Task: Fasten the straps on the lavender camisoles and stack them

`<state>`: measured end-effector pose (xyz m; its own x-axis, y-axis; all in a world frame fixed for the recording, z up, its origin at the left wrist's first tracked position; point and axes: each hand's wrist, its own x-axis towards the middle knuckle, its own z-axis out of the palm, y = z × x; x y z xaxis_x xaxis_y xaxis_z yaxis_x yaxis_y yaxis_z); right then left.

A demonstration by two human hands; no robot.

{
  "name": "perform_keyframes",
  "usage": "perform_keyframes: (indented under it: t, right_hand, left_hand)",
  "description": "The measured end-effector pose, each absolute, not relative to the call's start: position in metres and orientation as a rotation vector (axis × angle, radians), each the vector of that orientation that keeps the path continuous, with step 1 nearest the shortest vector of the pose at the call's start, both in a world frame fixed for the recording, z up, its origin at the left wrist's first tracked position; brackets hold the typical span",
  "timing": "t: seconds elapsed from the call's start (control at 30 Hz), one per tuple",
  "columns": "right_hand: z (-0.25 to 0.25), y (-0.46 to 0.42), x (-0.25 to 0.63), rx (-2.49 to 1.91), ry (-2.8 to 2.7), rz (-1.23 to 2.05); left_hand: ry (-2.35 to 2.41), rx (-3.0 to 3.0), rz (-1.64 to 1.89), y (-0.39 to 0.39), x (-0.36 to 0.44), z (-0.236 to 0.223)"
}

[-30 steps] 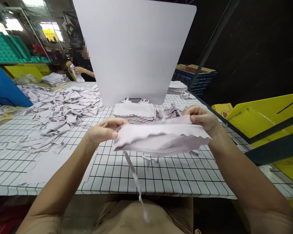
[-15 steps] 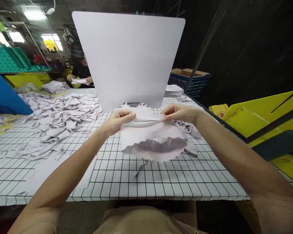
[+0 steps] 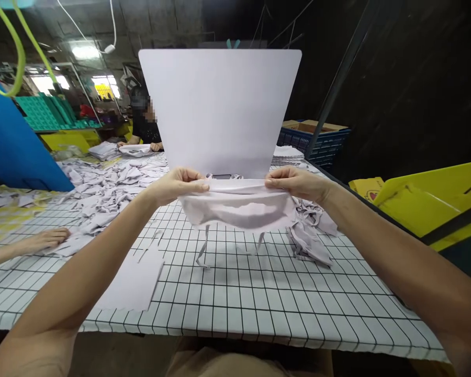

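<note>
A pale lilac-white piece of clothing [image 3: 239, 209] hangs stretched above the table, its lower opening gaping and thin straps dangling beneath. My left hand [image 3: 182, 184] pinches its upper edge at the left, thumb pressed on the fabric. At the right end of the same edge, my right hand [image 3: 296, 182] is closed in a similar pinch. Behind the cloth stands a large white board [image 3: 223, 110]; straps and a dark bar show at its foot. More crumpled pale garments [image 3: 308, 238] lie under my right forearm. A flat pale cloth stack [image 3: 135, 280] rests near my left forearm.
The table [image 3: 235, 303] wears a white cloth with black grid lines. A heap of pale garments [image 3: 105, 193] spreads at left, where another person's hand [image 3: 49, 240] rests. A second person [image 3: 143, 120] sits beyond. Blue panel [image 3: 21, 141] at left; blue crates [image 3: 329, 141] at back right; yellow panels [image 3: 435, 188] at right.
The garment is pulled wider between my hands and its lower opening has swung upward. Another person's hand has appeared at the left. The whole view has shifted slightly.
</note>
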<state>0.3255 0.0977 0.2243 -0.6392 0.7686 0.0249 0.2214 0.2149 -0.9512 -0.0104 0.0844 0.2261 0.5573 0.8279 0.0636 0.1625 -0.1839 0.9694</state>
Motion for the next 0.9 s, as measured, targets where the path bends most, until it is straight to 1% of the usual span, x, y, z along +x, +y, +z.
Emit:
perform_keyframes:
  t: [0.17,0.27,0.33,0.4,0.47,0.53,0.6,0.73,0.83,0.9]
  right_hand:
    - [0.225,0.093,0.33,-0.929,-2.031,1.351]
    - [0.222,0.089,0.33,-0.98,-2.012,1.409]
    - [0.212,0.089,0.33,-1.043,-1.926,1.479]
    - [0.193,0.091,0.33,-1.15,-1.871,1.483]
    - [0.163,0.091,0.332,-1.324,-1.9,1.388]
    - [0.128,0.089,0.335,-1.502,-1.954,1.226]
    - [0.094,0.081,0.338,-1.576,-1.989,1.095]
    - [0.05,0.059,0.33,-1.451,-2.141,0.904]
    - [0.036,0.044,0.313,-1.271,-2.297,0.698]
    - [0.031,0.035,0.303,-1.097,-2.428,0.613]
  left_hand:
    - [0.829,1.642,0.665,0.075,-0.022,0.216]
    - [0.833,1.558,0.686,0.075,-0.026,0.204]
    - [0.873,1.494,0.701,0.08,-0.028,0.191]
    - [0.979,1.487,0.706,0.086,-0.029,0.168]
    - [1.166,1.541,0.748,0.088,-0.03,0.137]
    - [1.34,1.604,0.829,0.084,-0.032,0.101]
    - [1.404,1.657,0.864,0.071,-0.032,0.067]
    - [1.3,1.889,0.841,0.036,-0.025,0.022]
    - [1.212,2.155,0.911,0.016,-0.016,0.008]
    - [1.072,2.32,0.901,0.008,-0.012,0.005]
